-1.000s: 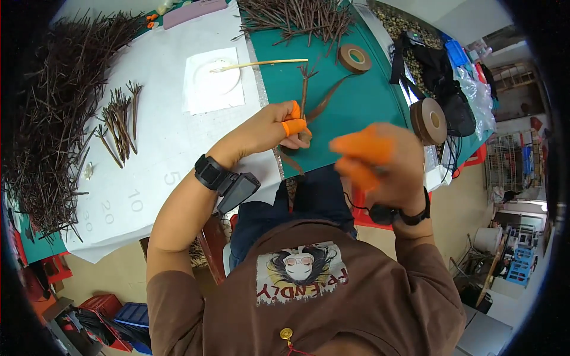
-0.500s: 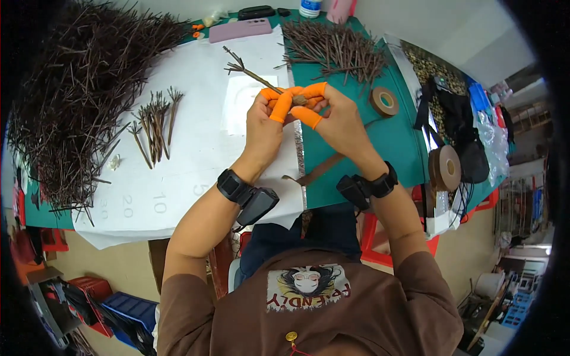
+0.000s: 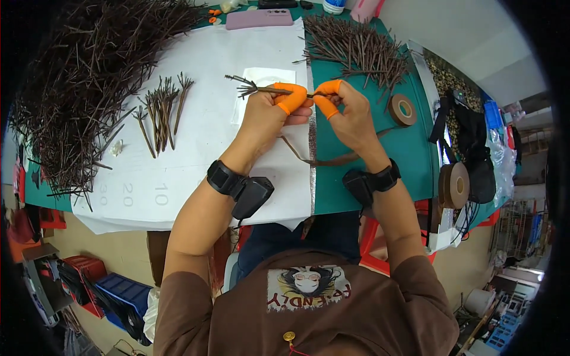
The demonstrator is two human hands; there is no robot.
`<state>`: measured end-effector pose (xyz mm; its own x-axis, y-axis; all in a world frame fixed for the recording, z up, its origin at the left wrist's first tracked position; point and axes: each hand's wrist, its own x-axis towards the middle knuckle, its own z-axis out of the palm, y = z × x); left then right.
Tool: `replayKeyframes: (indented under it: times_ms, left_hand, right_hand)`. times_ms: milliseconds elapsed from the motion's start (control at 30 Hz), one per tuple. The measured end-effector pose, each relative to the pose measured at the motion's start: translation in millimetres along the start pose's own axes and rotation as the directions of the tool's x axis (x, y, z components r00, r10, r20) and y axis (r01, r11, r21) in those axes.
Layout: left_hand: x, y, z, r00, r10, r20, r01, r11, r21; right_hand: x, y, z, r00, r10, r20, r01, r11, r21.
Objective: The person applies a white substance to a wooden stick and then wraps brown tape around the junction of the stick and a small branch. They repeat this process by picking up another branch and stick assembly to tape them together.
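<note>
My left hand (image 3: 270,113), with orange finger cots, is closed round a thin brown branched twig (image 3: 252,88) whose forked tip points left. Orange cots also cover fingers of my right hand (image 3: 351,115), which pinches the twig's other end; whether tape lies between those fingertips is too small to tell. A strip of brown tape (image 3: 335,160) hangs below my hands and curves right toward a tape roll (image 3: 404,111) on the green mat. Left of my hands, several branched twigs (image 3: 160,113) lie in a small group on white paper.
A big tangled heap of dark twigs (image 3: 89,77) covers the far left. Short cut sticks (image 3: 362,50) are piled at the back right. A second tape roll (image 3: 455,185) stands at the right edge, near a black bag (image 3: 478,160). A purple phone (image 3: 259,19) lies at the back.
The twig has swung from a slant to nearly level. My right hand has shifted slightly right, away from the left hand, to the twig's end. The whole view has shifted a little.
</note>
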<state>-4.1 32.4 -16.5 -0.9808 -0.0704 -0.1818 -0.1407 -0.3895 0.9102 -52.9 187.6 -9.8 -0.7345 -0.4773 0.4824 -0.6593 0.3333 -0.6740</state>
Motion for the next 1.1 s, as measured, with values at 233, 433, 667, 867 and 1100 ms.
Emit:
replayKeyframes:
  times_ms: [233,433,667,867,1100]
  left_hand:
    - [2.3,-10.4,5.0,0.998,-0.054,-0.011,0.051,0.979,-0.196]
    - [2.2,-13.5,7.0,0.999,0.008,-0.034,-0.013,0.992,-0.127]
    - [2.4,-14.5,6.1,0.995,0.06,-0.076,-0.073,0.981,-0.18]
    - [4.6,-6.1,0.6,0.986,0.132,-0.102,-0.153,0.96,-0.236]
    - [6.8,-6.1,-2.5,0.984,0.145,-0.1,-0.161,0.97,-0.181]
  right_hand:
    - [-2.7,4.4,-3.1,1.0,-0.003,-0.017,0.003,1.0,0.026]
    - [-5.7,0.6,3.4,0.999,-0.02,-0.032,0.019,0.999,-0.028]
    - [-8.1,4.2,3.5,0.98,-0.198,-0.001,0.196,0.974,-0.117]
    - [-8.7,-1.9,2.9,0.982,-0.189,0.011,0.186,0.974,0.127]
    - [2.0,45.6,5.3,0.983,-0.176,-0.045,0.144,0.907,-0.395]
